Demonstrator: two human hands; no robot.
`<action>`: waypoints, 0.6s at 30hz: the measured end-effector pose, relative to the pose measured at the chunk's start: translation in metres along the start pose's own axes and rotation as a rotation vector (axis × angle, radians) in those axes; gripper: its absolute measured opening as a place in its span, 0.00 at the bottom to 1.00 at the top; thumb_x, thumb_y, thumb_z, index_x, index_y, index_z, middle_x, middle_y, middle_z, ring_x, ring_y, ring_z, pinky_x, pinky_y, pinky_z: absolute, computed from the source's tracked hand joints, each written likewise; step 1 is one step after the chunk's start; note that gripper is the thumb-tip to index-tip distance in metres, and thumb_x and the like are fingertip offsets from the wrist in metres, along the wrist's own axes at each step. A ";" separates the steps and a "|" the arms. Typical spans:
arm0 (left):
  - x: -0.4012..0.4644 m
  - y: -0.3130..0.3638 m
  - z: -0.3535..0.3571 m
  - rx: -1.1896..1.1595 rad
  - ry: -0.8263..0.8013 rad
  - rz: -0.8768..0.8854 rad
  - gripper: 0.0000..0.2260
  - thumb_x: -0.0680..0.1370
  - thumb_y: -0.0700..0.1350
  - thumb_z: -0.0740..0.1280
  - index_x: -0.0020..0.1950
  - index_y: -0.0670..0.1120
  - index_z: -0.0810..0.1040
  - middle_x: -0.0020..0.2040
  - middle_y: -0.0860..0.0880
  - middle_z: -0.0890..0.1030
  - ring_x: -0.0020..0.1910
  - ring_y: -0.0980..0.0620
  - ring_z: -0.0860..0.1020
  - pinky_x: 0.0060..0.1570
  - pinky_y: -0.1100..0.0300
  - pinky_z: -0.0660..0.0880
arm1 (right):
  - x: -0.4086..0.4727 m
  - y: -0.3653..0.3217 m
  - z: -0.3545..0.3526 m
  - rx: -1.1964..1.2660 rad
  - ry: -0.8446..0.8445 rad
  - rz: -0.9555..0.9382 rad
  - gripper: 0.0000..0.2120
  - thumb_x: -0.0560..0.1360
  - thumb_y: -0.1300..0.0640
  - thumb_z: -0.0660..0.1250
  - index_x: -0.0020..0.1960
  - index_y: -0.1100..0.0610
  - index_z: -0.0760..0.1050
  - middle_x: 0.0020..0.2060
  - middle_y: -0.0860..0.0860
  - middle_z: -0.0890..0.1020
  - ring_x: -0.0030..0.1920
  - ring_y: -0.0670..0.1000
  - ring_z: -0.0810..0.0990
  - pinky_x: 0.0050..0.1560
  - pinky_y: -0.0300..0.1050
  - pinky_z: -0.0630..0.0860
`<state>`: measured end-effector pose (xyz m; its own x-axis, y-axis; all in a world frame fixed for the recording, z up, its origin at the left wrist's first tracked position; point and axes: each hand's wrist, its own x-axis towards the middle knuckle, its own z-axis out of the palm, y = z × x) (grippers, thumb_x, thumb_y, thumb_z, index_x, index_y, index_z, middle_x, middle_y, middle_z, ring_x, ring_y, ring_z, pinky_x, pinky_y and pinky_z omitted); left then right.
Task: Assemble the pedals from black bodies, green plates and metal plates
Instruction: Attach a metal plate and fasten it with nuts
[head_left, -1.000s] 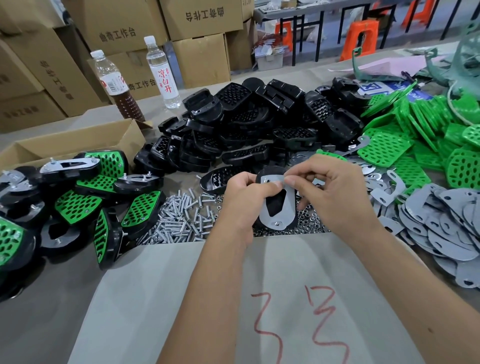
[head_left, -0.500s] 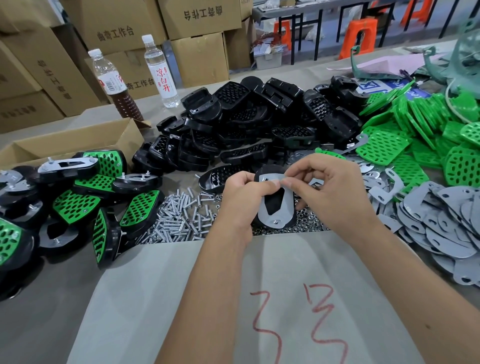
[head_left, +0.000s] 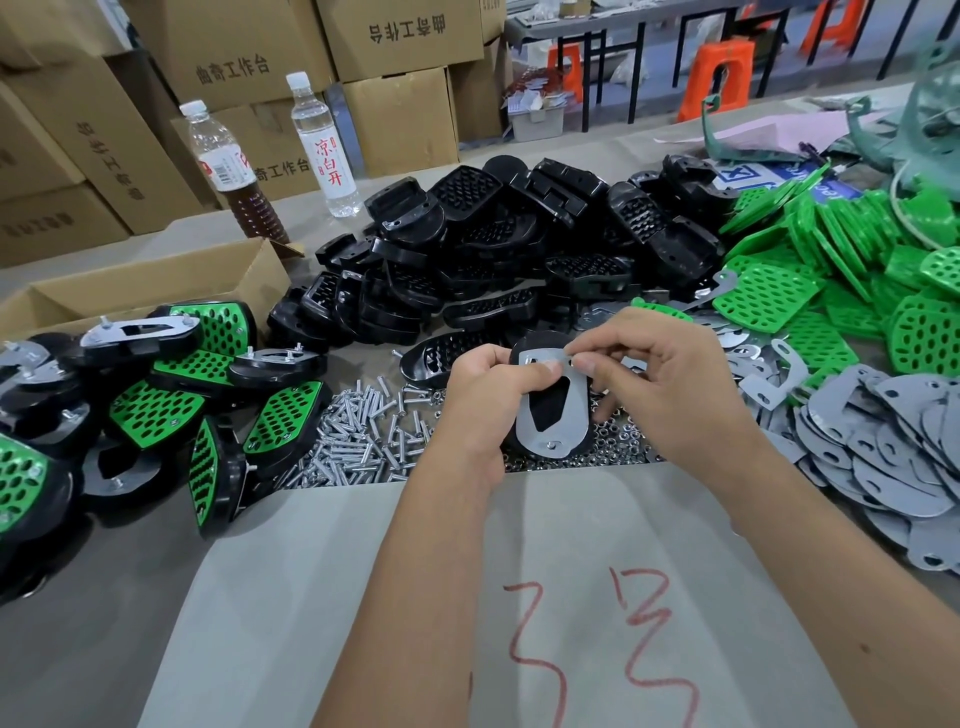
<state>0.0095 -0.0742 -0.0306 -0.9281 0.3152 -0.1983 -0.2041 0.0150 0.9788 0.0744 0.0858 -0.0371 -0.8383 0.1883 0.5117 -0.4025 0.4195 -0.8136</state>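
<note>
between our hands, left hand (head_left: 480, 402) grips the pedal (head_left: 551, 410); right fingertips (head_left: 582, 362) pinch its stiff, thin metal plate's top edge.

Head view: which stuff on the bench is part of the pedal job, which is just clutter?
Job:
- pedal in hand, held by left hand and right hand
- black bodies
- green plates
- metal plates
- screws, nuts
- finished pedals

Clutter:
- two bottles
- cardboard boxes
- orange stools
</note>
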 end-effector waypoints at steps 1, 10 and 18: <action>0.000 0.000 0.000 -0.001 -0.001 -0.001 0.09 0.75 0.38 0.75 0.43 0.45 0.75 0.40 0.46 0.84 0.41 0.45 0.82 0.42 0.53 0.77 | 0.000 0.000 0.000 -0.002 -0.002 -0.004 0.13 0.77 0.68 0.73 0.47 0.50 0.86 0.39 0.49 0.80 0.36 0.52 0.81 0.30 0.43 0.82; -0.003 0.002 0.001 -0.023 -0.017 -0.004 0.10 0.72 0.40 0.77 0.44 0.45 0.76 0.39 0.47 0.84 0.41 0.46 0.82 0.43 0.52 0.77 | -0.003 -0.003 0.002 -0.043 0.067 0.014 0.06 0.74 0.63 0.78 0.44 0.54 0.85 0.37 0.46 0.78 0.36 0.51 0.79 0.27 0.46 0.82; -0.004 0.002 0.002 -0.002 -0.028 0.010 0.12 0.64 0.45 0.76 0.44 0.45 0.77 0.39 0.48 0.84 0.41 0.48 0.82 0.44 0.52 0.77 | -0.002 -0.001 0.003 -0.096 0.068 -0.013 0.06 0.75 0.61 0.78 0.50 0.52 0.86 0.38 0.48 0.77 0.37 0.52 0.78 0.26 0.53 0.81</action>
<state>0.0135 -0.0735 -0.0274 -0.9211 0.3416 -0.1871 -0.1956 0.0094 0.9806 0.0749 0.0826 -0.0382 -0.8050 0.2411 0.5421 -0.3731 0.5047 -0.7785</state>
